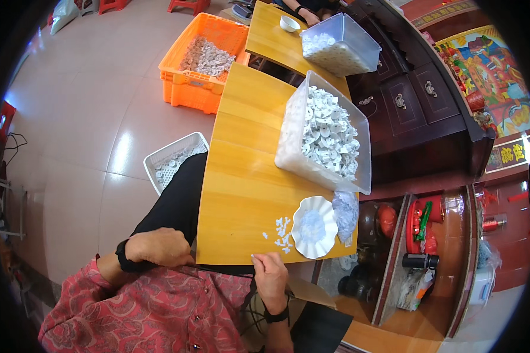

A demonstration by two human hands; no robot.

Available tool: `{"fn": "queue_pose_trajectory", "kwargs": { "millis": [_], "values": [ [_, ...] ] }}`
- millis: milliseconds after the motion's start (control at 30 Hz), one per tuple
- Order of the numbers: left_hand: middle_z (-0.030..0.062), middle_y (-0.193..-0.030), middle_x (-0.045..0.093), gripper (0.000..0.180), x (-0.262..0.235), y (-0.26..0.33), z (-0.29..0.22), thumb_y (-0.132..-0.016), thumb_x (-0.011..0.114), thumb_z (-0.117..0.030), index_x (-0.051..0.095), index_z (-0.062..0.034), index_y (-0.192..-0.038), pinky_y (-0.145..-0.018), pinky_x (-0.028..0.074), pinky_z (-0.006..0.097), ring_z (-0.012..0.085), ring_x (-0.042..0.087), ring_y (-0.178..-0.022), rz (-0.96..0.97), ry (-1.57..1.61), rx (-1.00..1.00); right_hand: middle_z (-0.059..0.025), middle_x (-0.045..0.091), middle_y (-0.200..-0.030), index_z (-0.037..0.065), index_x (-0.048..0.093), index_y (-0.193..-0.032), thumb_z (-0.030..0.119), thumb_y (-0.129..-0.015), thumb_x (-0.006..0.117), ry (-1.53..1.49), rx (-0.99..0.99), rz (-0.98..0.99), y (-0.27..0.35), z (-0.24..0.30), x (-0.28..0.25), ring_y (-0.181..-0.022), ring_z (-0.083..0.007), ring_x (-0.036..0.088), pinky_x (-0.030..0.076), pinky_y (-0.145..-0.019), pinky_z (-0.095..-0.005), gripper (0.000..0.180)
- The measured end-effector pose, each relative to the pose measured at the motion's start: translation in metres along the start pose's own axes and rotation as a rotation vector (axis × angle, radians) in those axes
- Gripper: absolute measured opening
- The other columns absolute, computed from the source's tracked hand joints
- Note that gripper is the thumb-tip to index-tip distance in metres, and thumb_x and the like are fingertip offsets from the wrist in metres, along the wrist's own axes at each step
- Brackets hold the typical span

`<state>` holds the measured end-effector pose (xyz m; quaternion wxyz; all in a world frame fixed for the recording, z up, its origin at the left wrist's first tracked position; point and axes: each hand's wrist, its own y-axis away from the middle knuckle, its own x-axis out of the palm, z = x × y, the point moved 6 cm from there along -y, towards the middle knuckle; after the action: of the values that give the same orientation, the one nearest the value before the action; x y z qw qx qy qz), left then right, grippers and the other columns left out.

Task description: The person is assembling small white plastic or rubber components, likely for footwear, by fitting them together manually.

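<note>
My left hand (pixel 159 247), with a black band at the wrist, lies curled in a loose fist at the near left corner of the wooden table (pixel 241 176), and nothing shows in it. My right hand (pixel 271 276) rests on the table's front edge with its fingers bent. A tiny white piece (pixel 253 256) sits at its fingertips, and I cannot tell if it is pinched. Just beyond lie several small white pieces (pixel 282 232) beside a white scalloped dish (pixel 314 227).
A clear bin of white plastic parts (pixel 330 135) fills the table's far right, with a crumpled clear bag (pixel 345 212) by the dish. On the floor to the left stand a white basket (pixel 174 159) and an orange crate (pixel 203 59). Another person's hand (pixel 306 13) is at a further table holding a second bin (pixel 338 44).
</note>
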<state>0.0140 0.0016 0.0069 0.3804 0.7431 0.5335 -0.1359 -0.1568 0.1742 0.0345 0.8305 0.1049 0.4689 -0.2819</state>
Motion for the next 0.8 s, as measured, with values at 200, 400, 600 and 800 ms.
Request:
{"fn": "queue_pose_trajectory", "kwargs": {
  "millis": [200, 400, 600, 800],
  "values": [
    [0.0179, -0.078, 0.066, 0.029, -0.040, 0.003, 0.014, -0.091, 0.058, -0.028, 0.068, -0.0017, -0.084, -0.066, 0.053, 0.043, 0.0370, 0.065, -0.074, -0.373, -0.058, -0.089, -0.0153, 0.060, -0.092, 0.001, 0.066, -0.098, 0.007, -0.084, 0.066, 0.121, 0.037, -0.122, -0.018, -0.013, 0.005, -0.079, -0.0318, 0.061, 0.049, -0.070, -0.0389, 0.015],
    [0.0168, -0.080, 0.066, 0.015, -0.066, -0.011, -0.005, -0.086, 0.066, -0.015, 0.068, -0.0013, -0.090, -0.064, 0.052, 0.040, 0.0350, 0.065, -0.073, -0.758, 0.264, 0.257, -0.0155, 0.059, -0.097, 0.001, 0.064, -0.104, 0.008, -0.086, 0.064, 0.213, -0.015, -0.125, -0.034, -0.001, 0.000, -0.091, -0.0338, 0.059, 0.048, -0.078, -0.0426, 0.019],
    [0.0162, -0.081, 0.065, 0.016, -0.056, -0.041, -0.011, -0.085, 0.067, -0.016, 0.068, -0.0021, -0.093, -0.066, 0.053, 0.039, 0.0335, 0.066, -0.075, -0.769, 0.328, 0.317, -0.0149, 0.060, -0.099, 0.001, 0.065, -0.104, 0.008, -0.086, 0.064, 0.139, 0.048, -0.120, -0.051, 0.002, -0.015, -0.093, -0.0343, 0.060, 0.050, -0.079, -0.0427, 0.019],
    [0.0146, -0.092, 0.065, 0.023, -0.048, -0.053, -0.012, -0.087, 0.067, -0.021, 0.068, -0.0034, -0.102, -0.072, 0.053, 0.039, 0.0334, 0.065, -0.083, -0.683, 0.319, 0.251, -0.0164, 0.061, -0.097, 0.000, 0.064, -0.102, 0.003, -0.086, 0.061, 0.186, -0.022, -0.315, -0.076, 0.005, -0.063, -0.091, -0.0352, 0.061, 0.050, -0.077, -0.0424, 0.016]
  ]
}}
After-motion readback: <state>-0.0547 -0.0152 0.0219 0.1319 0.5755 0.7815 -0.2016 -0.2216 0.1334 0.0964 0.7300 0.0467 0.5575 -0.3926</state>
